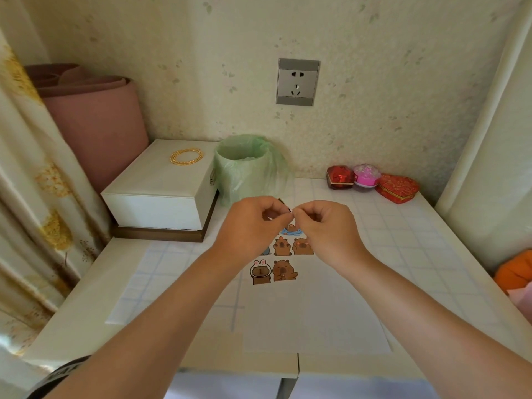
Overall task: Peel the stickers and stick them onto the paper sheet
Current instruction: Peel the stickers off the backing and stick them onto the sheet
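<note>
Above the paper's (316, 312) far end, both hands meet; left hand (253, 223) curled, thumb and forefinger pinching a small sticker (288, 210); right hand (325, 226) curled, fingertips pinching the same sticker's edge; whether its backing has parted, cannot tell. Capybara stickers (283, 272) lie flat on the paper, under the hands; paper flat on table (403, 240); bin (247, 168) and box (161, 182) behind.

I can read no text, number or brand from here. The dark band (62, 372) at the bottom left corner of the view carries white marks, too blurred to make out. The stickers (280, 254) on the paper sheet (316, 312) in the middle of the counter (403, 240) show cartoon animals and no lettering I can tell.
</note>
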`<state>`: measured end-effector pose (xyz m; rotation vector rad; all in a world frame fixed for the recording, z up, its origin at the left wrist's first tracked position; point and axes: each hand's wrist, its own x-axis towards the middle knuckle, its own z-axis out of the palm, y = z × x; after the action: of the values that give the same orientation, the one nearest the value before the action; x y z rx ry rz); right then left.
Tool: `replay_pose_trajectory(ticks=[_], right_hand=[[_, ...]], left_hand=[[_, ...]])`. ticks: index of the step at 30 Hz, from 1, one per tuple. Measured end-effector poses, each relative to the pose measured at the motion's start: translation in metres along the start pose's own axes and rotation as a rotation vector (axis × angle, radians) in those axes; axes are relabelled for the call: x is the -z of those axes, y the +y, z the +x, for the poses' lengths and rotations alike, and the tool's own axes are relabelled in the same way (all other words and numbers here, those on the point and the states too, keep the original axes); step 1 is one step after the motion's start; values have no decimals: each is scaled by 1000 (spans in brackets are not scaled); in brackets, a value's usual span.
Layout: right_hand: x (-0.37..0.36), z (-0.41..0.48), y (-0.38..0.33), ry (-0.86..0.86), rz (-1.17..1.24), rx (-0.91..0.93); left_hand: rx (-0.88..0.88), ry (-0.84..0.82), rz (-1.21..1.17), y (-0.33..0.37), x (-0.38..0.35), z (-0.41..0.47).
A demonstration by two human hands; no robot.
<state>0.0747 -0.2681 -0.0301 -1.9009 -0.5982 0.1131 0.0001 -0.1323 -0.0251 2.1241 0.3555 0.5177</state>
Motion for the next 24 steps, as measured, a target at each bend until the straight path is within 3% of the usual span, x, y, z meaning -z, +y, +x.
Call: replay_pose_trajectory(ticks=[7, 17, 24], right_hand=[[-1, 0, 2, 9, -159, 109], [0, 1, -7, -69, 79, -88], [-1, -1, -12, -124, 174, -162]], left_hand=[[64, -15, 2, 0, 3, 1], [198, -137, -241, 2, 8, 4], [193, -122, -220, -2, 8, 5]])
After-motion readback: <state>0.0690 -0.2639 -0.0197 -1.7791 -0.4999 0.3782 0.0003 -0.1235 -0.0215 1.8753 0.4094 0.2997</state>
